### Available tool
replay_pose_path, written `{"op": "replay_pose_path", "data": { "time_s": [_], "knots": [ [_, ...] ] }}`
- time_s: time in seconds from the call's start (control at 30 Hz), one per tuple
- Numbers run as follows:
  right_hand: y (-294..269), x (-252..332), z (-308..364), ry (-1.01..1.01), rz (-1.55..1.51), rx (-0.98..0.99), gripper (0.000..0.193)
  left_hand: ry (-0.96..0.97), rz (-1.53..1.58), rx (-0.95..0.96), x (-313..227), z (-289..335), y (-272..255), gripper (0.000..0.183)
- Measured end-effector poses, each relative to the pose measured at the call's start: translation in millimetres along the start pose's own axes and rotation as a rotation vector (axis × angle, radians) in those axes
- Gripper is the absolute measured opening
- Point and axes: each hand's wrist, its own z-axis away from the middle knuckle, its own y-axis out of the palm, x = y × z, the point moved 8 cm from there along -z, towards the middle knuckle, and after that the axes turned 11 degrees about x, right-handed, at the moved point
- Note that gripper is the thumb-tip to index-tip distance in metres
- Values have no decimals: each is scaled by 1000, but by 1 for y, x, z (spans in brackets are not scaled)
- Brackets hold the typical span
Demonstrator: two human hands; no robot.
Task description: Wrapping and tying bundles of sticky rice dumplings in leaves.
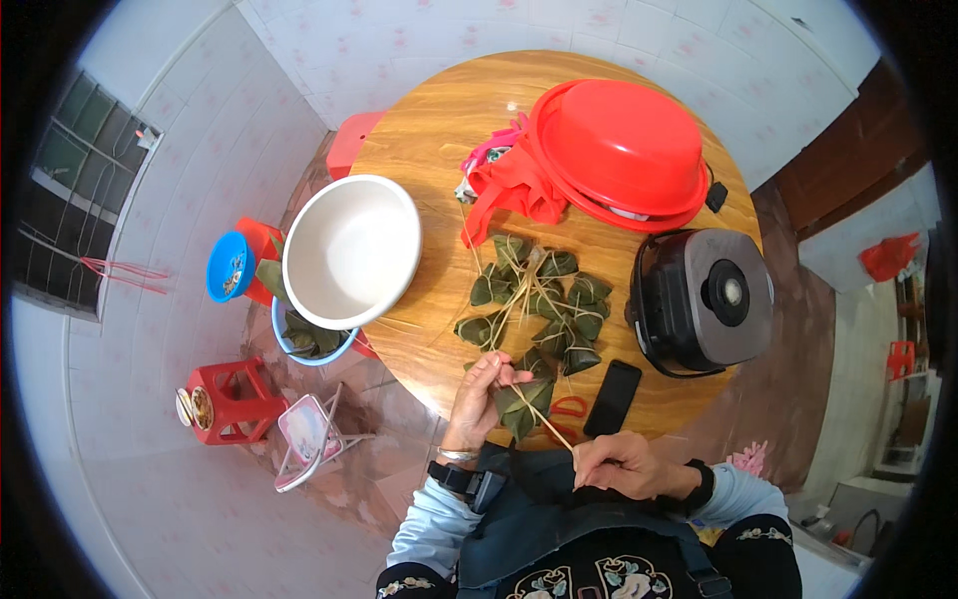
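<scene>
Left hand (483, 391) grips one green, leaf-wrapped pyramidal dumpling (522, 409), one corner toward the wearer; right hand (621, 466) clenches one thin straw-coloured strand (547, 423), slanting down-right.

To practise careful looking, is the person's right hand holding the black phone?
No, the right hand grips a pale strand, while the phone lies on the table.

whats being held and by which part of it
The right hand grips a pale strand by the part away from the leaf-wrapped bundle; the left hand is at the bundle, exact grip unclear.
</scene>
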Motion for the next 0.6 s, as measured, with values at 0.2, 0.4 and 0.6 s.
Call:
{"op": "replay_pose_path", "data": {
  "time_s": [0.2, 0.4, 0.6],
  "knots": [
    [5, -2, -1, 2, 66, 17, 5, 19, -3, -122, 7, 1, -4, 17],
    [-22, 27, -34, -276, -544, -233, 14, -97, -9, -86, 22, 16, 4, 12],
    [-45, 35, -79, -273, -749, -352, 12, 47, 262, 6, 25, 12, 27, 9]
  ]
}}
